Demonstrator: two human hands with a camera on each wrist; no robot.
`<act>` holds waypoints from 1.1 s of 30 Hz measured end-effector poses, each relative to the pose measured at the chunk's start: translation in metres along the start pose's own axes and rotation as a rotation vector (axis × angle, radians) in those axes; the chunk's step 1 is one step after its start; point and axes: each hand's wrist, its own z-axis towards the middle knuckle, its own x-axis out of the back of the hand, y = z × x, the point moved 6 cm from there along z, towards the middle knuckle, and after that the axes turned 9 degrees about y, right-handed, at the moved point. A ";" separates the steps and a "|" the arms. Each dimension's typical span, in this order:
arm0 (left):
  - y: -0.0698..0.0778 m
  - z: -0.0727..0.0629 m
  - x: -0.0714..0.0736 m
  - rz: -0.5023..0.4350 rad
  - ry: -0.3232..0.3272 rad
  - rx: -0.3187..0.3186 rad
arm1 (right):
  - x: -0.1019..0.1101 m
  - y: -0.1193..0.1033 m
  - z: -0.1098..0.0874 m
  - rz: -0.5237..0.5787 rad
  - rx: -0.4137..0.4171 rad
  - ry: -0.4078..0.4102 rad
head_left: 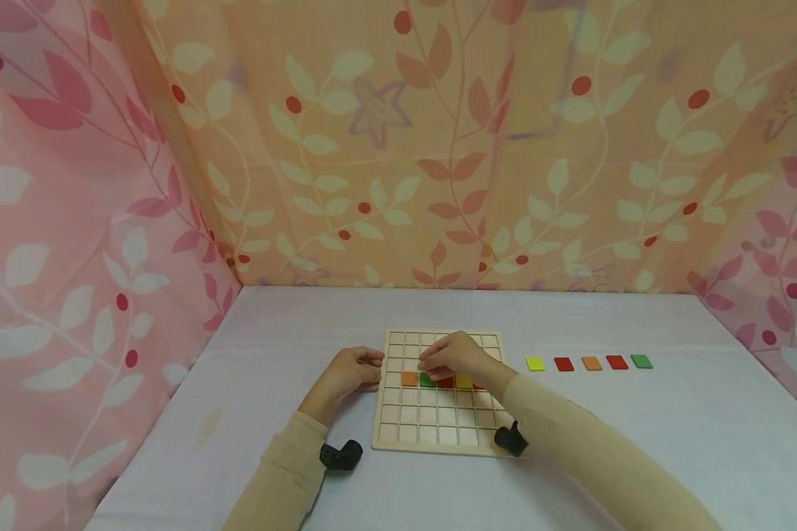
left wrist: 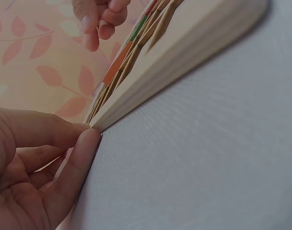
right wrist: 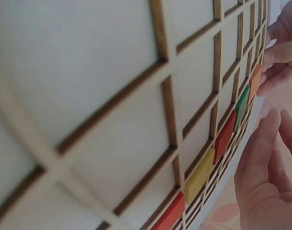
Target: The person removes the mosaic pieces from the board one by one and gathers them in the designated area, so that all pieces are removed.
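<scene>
Biggest thing from where I'm standing: the leafy, flower-patterned cloth (head_left: 378, 184), rising behind and down both sides of the white-covered table (head_left: 173, 457). Reaching in over that table come two beige arms, the right sleeve (head_left: 598, 450) slanting across the board's lower right side, the left sleeve (head_left: 272, 472) short of it. And there's the board (head_left: 428, 417), pale and gridded, lying flat in the middle between them. On its left edge is the left hand (head_left: 345, 374), thumb and fingertips drawn together in a pinch on the rim. Over the middle of the grid hovers the right hand (head_left: 461, 356), fingers loosely bent, tips close together, and I see nothing between them! A small black device (head_left: 341, 455) sits by the left cuff, another black device (head_left: 510, 439) under the right forearm. Now the little squares: across the board runs an orange tile (head_left: 409, 378), a green tile (head_left: 427, 380), a red tile (head_left: 446, 383), a yellow tile (head_left: 463, 382) and a second red tile (right wrist: 169, 213), side by side. Off to the board's right, spaced in a line on the cloth-covered top: loose yellow (head_left: 535, 363), loose red (head_left: 564, 364), loose orange (head_left: 592, 363), another loose red (head_left: 617, 362), loose green (head_left: 641, 361).
</scene>
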 end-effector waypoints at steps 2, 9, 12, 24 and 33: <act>0.000 -0.001 0.000 -0.002 0.004 0.004 | -0.001 0.000 0.002 0.000 -0.007 0.006; 0.001 -0.001 -0.001 -0.003 0.016 0.010 | -0.005 0.004 0.009 -0.011 -0.028 0.020; -0.001 0.000 -0.002 -0.006 0.014 0.008 | -0.008 0.006 0.011 -0.028 -0.022 0.017; 0.000 0.001 -0.002 0.002 0.021 0.011 | -0.017 0.002 0.015 -0.037 -0.002 0.012; -0.002 0.003 -0.001 -0.003 0.019 0.016 | -0.018 -0.001 0.011 -0.078 0.014 0.004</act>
